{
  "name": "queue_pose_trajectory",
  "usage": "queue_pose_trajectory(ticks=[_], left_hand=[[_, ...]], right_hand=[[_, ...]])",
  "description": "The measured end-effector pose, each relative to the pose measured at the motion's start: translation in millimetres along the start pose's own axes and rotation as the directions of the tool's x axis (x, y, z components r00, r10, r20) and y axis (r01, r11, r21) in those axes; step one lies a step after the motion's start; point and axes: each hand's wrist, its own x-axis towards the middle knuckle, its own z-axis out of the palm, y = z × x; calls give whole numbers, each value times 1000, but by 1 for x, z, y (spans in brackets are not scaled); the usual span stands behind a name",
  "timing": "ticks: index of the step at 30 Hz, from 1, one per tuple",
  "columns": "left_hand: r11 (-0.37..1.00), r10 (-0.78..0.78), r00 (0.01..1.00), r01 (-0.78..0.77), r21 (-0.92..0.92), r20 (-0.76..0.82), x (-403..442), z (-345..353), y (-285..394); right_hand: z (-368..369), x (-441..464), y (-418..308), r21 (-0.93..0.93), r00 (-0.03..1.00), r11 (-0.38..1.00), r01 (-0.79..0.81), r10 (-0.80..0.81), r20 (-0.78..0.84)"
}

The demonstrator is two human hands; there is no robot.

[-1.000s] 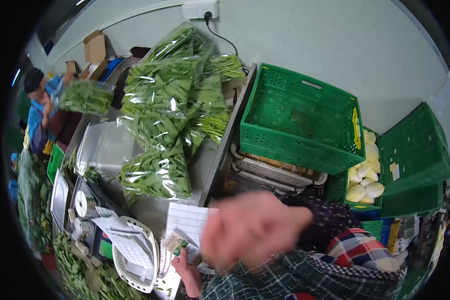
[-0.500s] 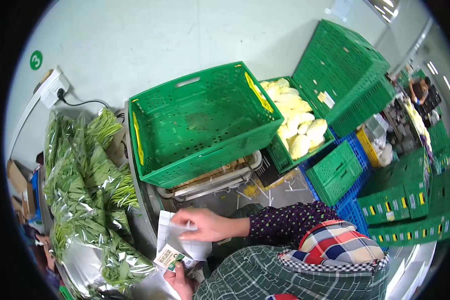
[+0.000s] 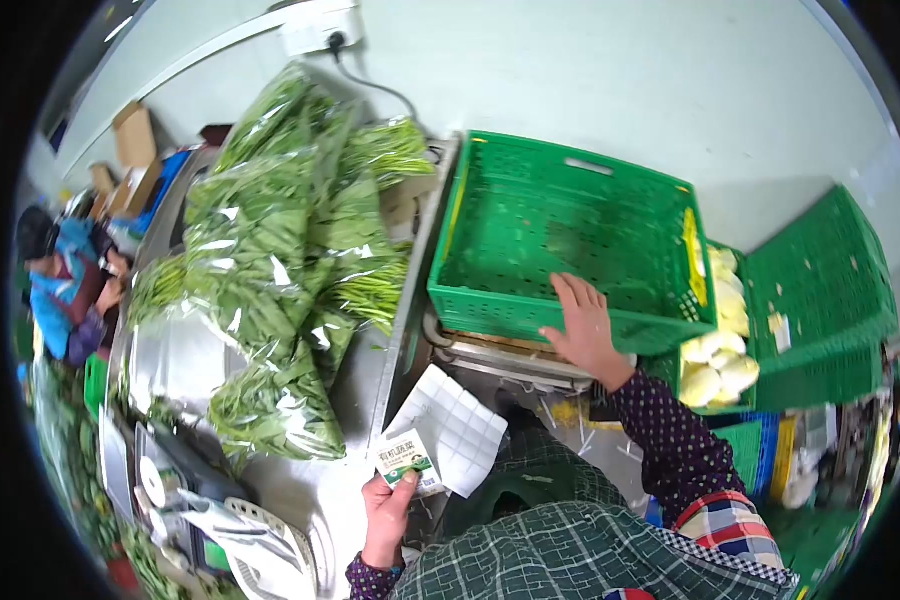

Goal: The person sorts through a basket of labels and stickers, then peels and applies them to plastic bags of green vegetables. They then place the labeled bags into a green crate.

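Note:
My left hand (image 3: 385,520) is closed at the table's front edge, pinching a printed label card (image 3: 406,455) with green and white print under the thumb. A white sheet of blank labels (image 3: 448,425), marked in a grid, fans out behind that card. My right hand (image 3: 590,335) has its fingers spread over the near rim of a large green crate (image 3: 570,225); whether it touches the rim I cannot tell. Nothing shows in that hand. Clear bags of leafy greens (image 3: 260,240) are heaped on the metal table (image 3: 355,400) left of the crate.
Pale yellow vegetables (image 3: 720,370) fill a crate at the right, beside tilted green crates (image 3: 820,280). A white basket (image 3: 280,540) stands at the lower left. Another person (image 3: 65,285) works at the far left. A power socket (image 3: 320,28) is on the wall.
My view has swung left. My right hand has left the label sheet and moved out to the crate's near rim, fingers spread. My left hand still holds the card and sheet.

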Motion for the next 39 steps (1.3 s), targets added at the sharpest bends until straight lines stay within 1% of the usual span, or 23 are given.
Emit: queue_pose_trajectory(ticks=[2, 3, 5, 8, 12, 15, 16, 17, 19, 21, 23, 26, 27, 28, 29, 30, 31, 32, 33, 34, 36, 37, 39], left_hand=[[1000, 22, 998, -23, -13, -58, 3, 7, -1], [999, 40, 994, -43, -26, -104, 8, 16, 0], [985, 78, 972, -110, -136, -221, 14, 30, 5], [969, 86, 943, -155, -194, -322, 32, 52, 9], [964, 67, 895, -171, -202, -442, 36, 70, 12], [947, 78, 885, -210, -242, -459, 31, 75, 8], [949, 90, 897, -210, -236, -433, 29, 75, 7], [951, 102, 913, -206, -232, -394, 27, 77, 5], [950, 102, 942, -187, -250, -320, 24, 78, 9], [971, 71, 893, -164, -175, -445, 16, 86, 21], [967, 125, 897, -206, -150, -424, 5, 72, 3], [962, 173, 867, -251, -109, -466, -14, 61, 0], [977, 133, 838, -200, -73, -529, -17, 56, 6], [968, 154, 790, -241, -70, -594, -32, 42, 0], [957, 175, 733, -284, -63, -657, -49, 24, -8], [942, 162, 673, -323, -91, -722, -67, 4, -12], [925, 144, 611, -364, -114, -778, -85, -15, -15], [910, 182, 573, -405, -83, -799, -105, -30, -14], [893, 228, 541, -448, -48, -810, -123, -42, -8], [911, 229, 486, -412, 10, -843, -131, -41, 1], [936, 186, 483, -353, 5, -855, -155, -52, -2], [946, 147, 468, -324, -14, -872, -162, -57, -6], [977, 29, 526, -194, -87, -850, -171, -70, -29]], right_hand=[[34, 18, 31, -130, 949, 991, -15, 55, 310], [42, 26, 41, -106, 947, 994, 31, 5, 321], [54, 17, 53, -61, 829, 995, 74, -27, 559], [48, 32, 66, 63, 808, 988, 140, -151, 569], [35, 63, 68, 122, 622, 951, 283, -279, 731], [26, 87, 66, 219, 515, 902, 373, -397, 760], [20, 96, 46, 433, 592, 898, 84, -394, 703], [15, 100, 28, 606, 667, 769, -203, -345, 661], [7, 107, 13, 734, 649, 535, -418, -390, 653], [4, 99, -55, 700, 492, 249, -670, -557, 669], [5, 87, -64, 604, 395, 320, -730, -524, 755], [-9, 74, -64, 676, 505, 385, -628, -460, 731], [10, 77, -55, 820, 717, 450, -354, -432, 547], [7, 77, -44, 674, 806, 728, -126, -320, 497], [17, 75, -26, 541, 884, 833, 119, -336, 324], [23, 73, -6, 314, 851, 907, 282, -387, 355], [26, 64, 12, 185, 783, 967, 178, -253, 568], [38, 52, 49, 199, 629, 972, 122, -231, 743], [44, 38, 79, 241, 634, 968, 68, -228, 739], [53, 34, 113, 198, 646, 977, 77, -200, 736], [40, 21, 136, -125, 698, 980, 153, -18, 716], [36, 22, 124, -121, 684, 977, 178, -35, 729], [21, 19, 102, -59, 546, 947, -316, 232, 805]])
